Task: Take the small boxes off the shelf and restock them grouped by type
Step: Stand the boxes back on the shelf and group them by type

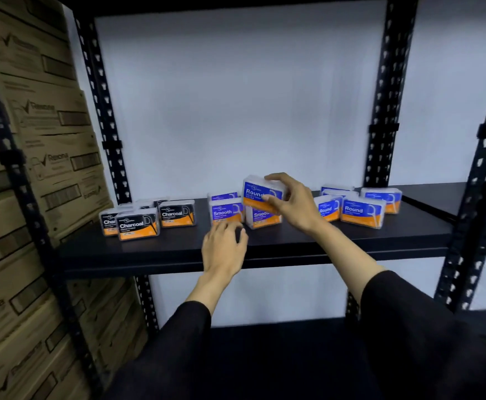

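Small clear boxes stand on a black shelf (178,249) in three groups. Several black "Charcoal" boxes (139,226) are at the left. Blue "Smooth" boxes (226,213) stand in the middle. Several blue "Round" boxes (361,212) are at the right. My right hand (291,203) holds a blue "Round" box (257,193) in the air, just above the Smooth boxes. My left hand (224,246) hovers over the shelf's front part, right before the Smooth boxes, fingers loosely curled, with nothing in it.
Brown cardboard cartons (34,168) are stacked at the left, beside the black perforated upright (106,125). Another upright (383,111) stands at the right, and a second shelf unit (484,168) adjoins there. A white wall lies behind. A lower shelf (265,336) sits below.
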Demonstrator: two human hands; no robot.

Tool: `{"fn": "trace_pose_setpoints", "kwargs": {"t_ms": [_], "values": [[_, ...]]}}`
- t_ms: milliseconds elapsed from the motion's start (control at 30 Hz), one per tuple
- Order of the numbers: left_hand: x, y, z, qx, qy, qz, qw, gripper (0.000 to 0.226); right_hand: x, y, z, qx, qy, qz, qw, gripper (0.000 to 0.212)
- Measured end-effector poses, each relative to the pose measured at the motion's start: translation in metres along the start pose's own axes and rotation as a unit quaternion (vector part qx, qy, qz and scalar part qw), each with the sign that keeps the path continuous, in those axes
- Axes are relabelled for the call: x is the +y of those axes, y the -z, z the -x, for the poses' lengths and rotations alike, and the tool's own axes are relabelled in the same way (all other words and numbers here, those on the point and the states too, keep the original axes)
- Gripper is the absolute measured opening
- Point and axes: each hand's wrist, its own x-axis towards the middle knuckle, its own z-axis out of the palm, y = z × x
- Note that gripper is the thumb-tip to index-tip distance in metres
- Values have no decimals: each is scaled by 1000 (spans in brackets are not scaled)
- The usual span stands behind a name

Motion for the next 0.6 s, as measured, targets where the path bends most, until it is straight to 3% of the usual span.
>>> {"fn": "trace_pose_setpoints", "kwargs": {"t_ms": [200, 400, 500, 600], "values": [[60, -35, -10, -93, -28, -19, 995, 35, 36, 86, 16, 28, -53, 79, 995, 36], [57, -49, -9, -62, -40, -61, 995, 38, 82, 121, 41, -18, -124, 117, 985, 35], [56, -49, -8, -59, -45, -64, 995, 37, 96, 116, 51, -24, -115, 164, 979, 39], [56, -49, -6, -56, -46, -63, 995, 37, 101, 104, 53, 22, -74, 275, 958, 44]]}}
